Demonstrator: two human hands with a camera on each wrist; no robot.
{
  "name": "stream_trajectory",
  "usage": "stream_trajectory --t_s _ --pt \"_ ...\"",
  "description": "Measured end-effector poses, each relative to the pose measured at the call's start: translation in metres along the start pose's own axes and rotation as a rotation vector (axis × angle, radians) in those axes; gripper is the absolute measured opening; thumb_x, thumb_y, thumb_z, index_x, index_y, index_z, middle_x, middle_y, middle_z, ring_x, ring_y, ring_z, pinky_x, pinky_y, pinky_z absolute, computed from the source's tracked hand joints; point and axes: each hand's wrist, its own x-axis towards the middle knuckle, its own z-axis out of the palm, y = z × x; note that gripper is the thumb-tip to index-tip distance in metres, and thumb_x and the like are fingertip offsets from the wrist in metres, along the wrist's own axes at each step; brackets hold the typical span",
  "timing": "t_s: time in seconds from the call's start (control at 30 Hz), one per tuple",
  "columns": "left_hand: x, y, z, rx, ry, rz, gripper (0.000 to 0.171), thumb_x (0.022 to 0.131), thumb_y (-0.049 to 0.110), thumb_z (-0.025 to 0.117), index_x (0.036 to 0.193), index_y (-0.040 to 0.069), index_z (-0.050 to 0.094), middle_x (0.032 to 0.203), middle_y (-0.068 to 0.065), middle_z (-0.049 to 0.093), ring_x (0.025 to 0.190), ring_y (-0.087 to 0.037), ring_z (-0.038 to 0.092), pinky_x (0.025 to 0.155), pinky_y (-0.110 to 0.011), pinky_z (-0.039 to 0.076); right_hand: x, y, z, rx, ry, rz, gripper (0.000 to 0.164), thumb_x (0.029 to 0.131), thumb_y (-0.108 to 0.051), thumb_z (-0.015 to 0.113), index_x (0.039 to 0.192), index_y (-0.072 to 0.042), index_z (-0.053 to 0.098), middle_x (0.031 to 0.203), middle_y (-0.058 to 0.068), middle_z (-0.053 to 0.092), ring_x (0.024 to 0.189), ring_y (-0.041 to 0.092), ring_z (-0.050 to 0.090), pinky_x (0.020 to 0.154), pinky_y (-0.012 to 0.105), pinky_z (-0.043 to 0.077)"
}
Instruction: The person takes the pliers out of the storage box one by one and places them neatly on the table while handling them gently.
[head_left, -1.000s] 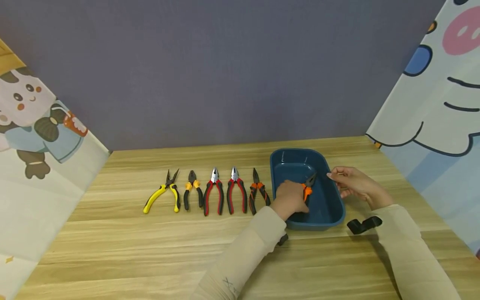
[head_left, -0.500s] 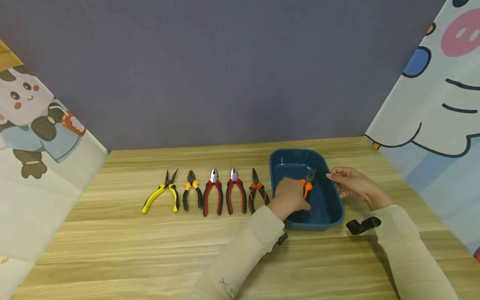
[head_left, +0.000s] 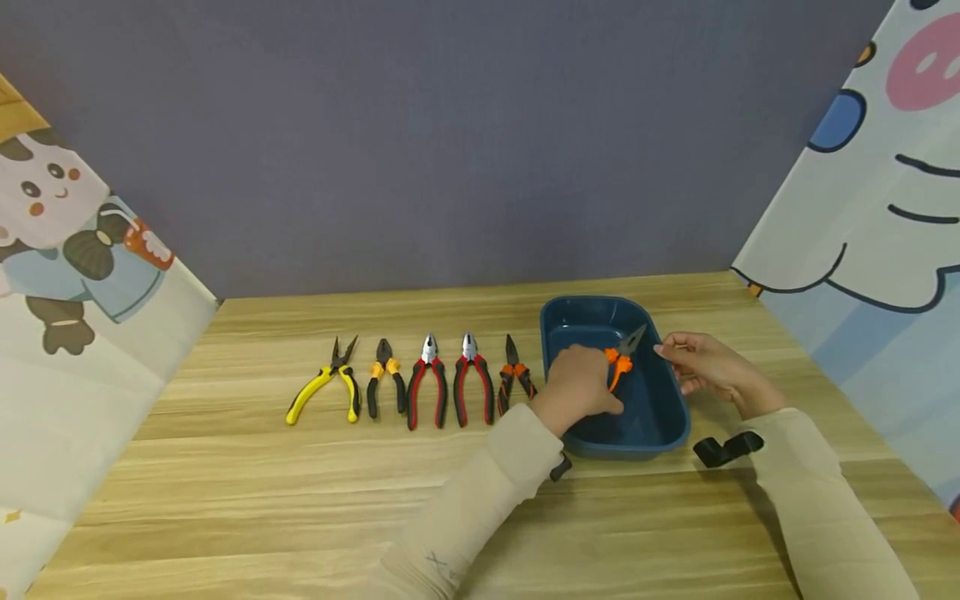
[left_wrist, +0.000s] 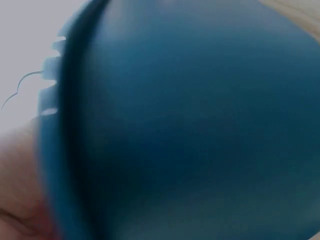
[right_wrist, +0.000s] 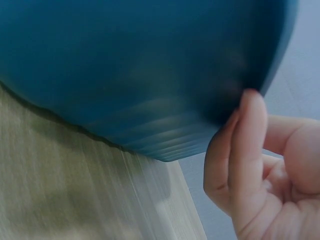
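Note:
Inside the blue plastic basin, my left hand grips a pair of orange-handled pliers. Their metal nose points up and right past the fingers; the lower handles are hidden behind the hand. My right hand pinches the basin's right rim, its fingertips against the wall in the right wrist view. Left of the basin, black-and-orange pliers lie closest to my left hand. The left wrist view is mostly filled by the blurred basin wall, with part of the left hand at the lower left.
On the wooden table, a row runs leftward: two red-and-black pliers, black-and-yellow pliers, and yellow-handled pliers with spread jaws. A grey panel stands behind; printed panels flank both sides.
The orange-handled pliers have turned and risen slightly in my left hand, so their nose shows brighter and reaches farther up and right. My right hand stays at the rim.

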Motion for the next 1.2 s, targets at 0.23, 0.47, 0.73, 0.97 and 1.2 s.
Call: stream_trajectory --t_s 0.23,0.47,0.73,0.97,1.2 --pt "-0.010 -0.008 -0.016 -0.064 -0.013 0.032 0.036 0.072 0.044 0.079 0.063 0.016 0.058 0.062 0.005 0.050 0.061 -0.011 0.050 0.054 -0.023 0.041 -0.002 -0.002 -0.001 0.004 0.002 -0.006 0.022 0.100 -0.026 0.047 0.085 -0.010 0.046 0.065 -0.005 0.043 0.049 0.005 0.048 0.048 0.024 0.051" --pt "-0.023 -0.025 -0.027 -0.140 -0.018 0.085 0.036 0.073 0.040 0.080 0.085 0.013 0.060 0.080 0.001 0.057 0.069 -0.013 0.051 0.052 -0.023 0.043 -0.003 0.000 -0.004 0.002 0.013 -0.010 0.023 0.100 -0.026 0.047 0.085 -0.009 0.047 0.065 -0.004 0.045 0.050 0.005 0.048 0.048 0.024 0.051" --pt "-0.038 -0.044 -0.035 -0.145 -0.011 0.099 0.064 0.073 0.037 0.080 0.125 0.007 0.056 0.111 -0.004 0.062 0.087 -0.016 0.057 0.067 -0.025 0.048 -0.004 0.001 -0.005 0.017 0.011 -0.017 0.020 0.100 -0.024 0.048 0.085 -0.011 0.048 0.066 -0.005 0.046 0.051 0.004 0.048 0.047 0.023 0.050" --pt "-0.052 -0.069 -0.033 -0.164 -0.009 0.122 0.077 0.074 0.036 0.079 0.138 0.006 0.047 0.123 -0.009 0.058 0.096 -0.018 0.057 0.078 -0.029 0.049 -0.003 0.000 -0.001 0.049 -0.003 -0.021 0.018 0.100 -0.022 0.048 0.085 -0.011 0.050 0.066 -0.005 0.048 0.050 0.004 0.049 0.047 0.021 0.050" --pt "-0.062 -0.101 -0.033 -0.198 0.003 0.109 0.070 0.073 0.028 0.078 0.134 0.006 0.050 0.110 -0.010 0.062 0.084 -0.020 0.057 0.073 -0.034 0.049 -0.002 0.000 0.001 0.053 -0.002 -0.024 0.019 0.099 -0.021 0.049 0.084 -0.010 0.049 0.066 -0.004 0.047 0.050 0.005 0.047 0.047 0.023 0.050"
